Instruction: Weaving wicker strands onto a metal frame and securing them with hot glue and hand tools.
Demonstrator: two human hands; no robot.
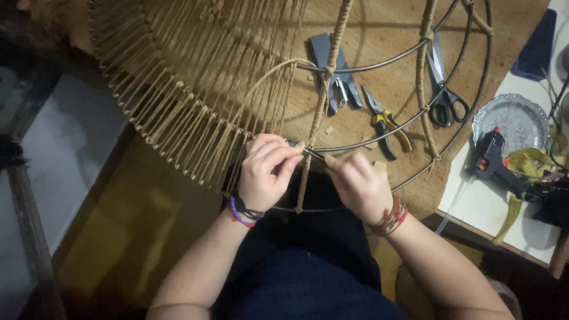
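Jute cord (306, 178) hangs upright on wire lampshade frame (379, 136), long axis toward and away from person, between both hands. Left hand (264, 172) fingers pressed together, pinching cord at ring, closest to it. Right hand (358, 184) just right of cord, pinching small dark tool; kind unclear. Beyond cord: grey stapler (335, 71), yellow-handled pliers (388, 124), scissors (444, 95). Far right of cord: black glue gun (495, 160), foil dish (515, 118). No labels legible.

Cord (195, 101): rough tan fibre, matt. Frame (379, 133): smooth dull metal wire. Table (391, 35): matt brown wood. Pliers (388, 124): glossy yellow plastic grips.
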